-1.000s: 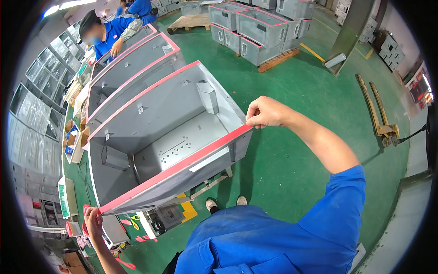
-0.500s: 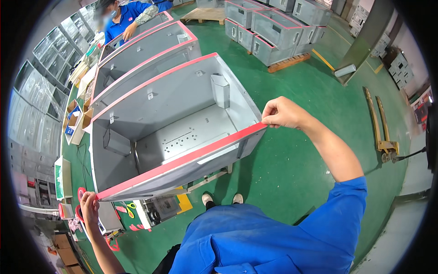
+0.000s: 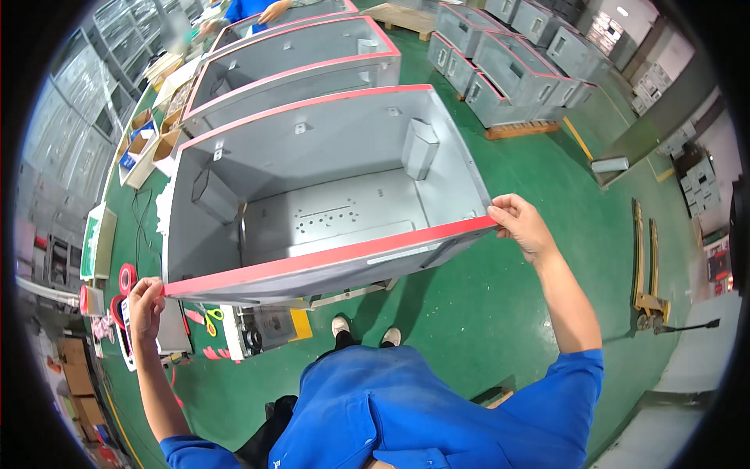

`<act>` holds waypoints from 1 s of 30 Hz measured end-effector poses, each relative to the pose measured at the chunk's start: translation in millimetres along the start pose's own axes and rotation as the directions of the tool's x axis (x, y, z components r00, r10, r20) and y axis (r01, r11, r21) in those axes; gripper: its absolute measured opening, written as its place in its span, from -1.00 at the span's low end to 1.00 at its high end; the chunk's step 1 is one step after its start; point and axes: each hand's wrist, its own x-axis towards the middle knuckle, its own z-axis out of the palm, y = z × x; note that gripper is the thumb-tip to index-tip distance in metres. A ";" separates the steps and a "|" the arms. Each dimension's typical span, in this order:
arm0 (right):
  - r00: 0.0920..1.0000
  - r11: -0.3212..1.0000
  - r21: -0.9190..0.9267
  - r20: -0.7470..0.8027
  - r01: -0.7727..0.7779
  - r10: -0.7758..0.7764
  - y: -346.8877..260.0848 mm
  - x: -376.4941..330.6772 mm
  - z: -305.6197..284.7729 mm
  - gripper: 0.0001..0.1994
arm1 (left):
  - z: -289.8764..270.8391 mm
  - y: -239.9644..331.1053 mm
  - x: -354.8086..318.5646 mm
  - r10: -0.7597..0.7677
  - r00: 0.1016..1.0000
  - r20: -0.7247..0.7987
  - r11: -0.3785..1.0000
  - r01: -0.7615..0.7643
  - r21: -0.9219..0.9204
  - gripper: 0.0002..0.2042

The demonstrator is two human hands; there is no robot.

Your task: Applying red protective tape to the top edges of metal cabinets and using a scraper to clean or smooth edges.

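Observation:
A large grey metal cabinet [image 3: 273,205], open side up, stands before me. A strip of red tape [image 3: 336,256] runs along its near rim. My left hand [image 3: 146,306] pinches the tape at the near left corner. At the near right corner my right hand [image 3: 522,224] is closed on the other end of the strip, thumb and fingers pressed together. More red tape lines the far rim. Inside are two angled brackets, one at each end, and a bottom panel with several holes.
Similar red-edged cabinets [image 3: 301,66] stand behind, where a co-worker's hand [image 3: 273,11] shows. Tape rolls [image 3: 127,279] and yellow-handled scissors [image 3: 212,321] lie at left. Stacked cabinets [image 3: 516,66] sit on a pallet [image 3: 522,130] at far right, and a yellow pallet jack [image 3: 647,266] stands at right.
My view has turned, so the cabinet sits further right and lies flatter in the picture. Both hands still pinch the tape's ends at the near corners.

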 end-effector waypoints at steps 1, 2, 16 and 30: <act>1.000 1.000 -0.001 -0.001 0.008 -0.008 1.1 -0.2 0.3 -0.73 | 4.9 3.2 -2.6 0.011 1.000 -0.001 1.000 -0.011 -0.001 -0.90; 1.000 1.000 -0.001 -0.002 0.017 -0.017 2.9 0.2 -0.2 -0.73 | 6.3 4.1 -4.4 0.014 1.000 -0.001 1.000 -0.014 -0.003 -0.91; 0.882 0.887 -0.288 -0.204 0.360 -0.424 15.9 -3.0 16.7 -0.76 | 10.0 1.4 -5.9 0.030 1.000 -0.004 0.999 -0.030 0.040 -0.94; 0.498 0.171 -0.668 0.337 0.725 -0.799 -5.6 -39.8 125.6 -0.49 | 17.5 5.4 -8.1 0.043 0.999 0.005 0.998 -0.043 0.042 -0.90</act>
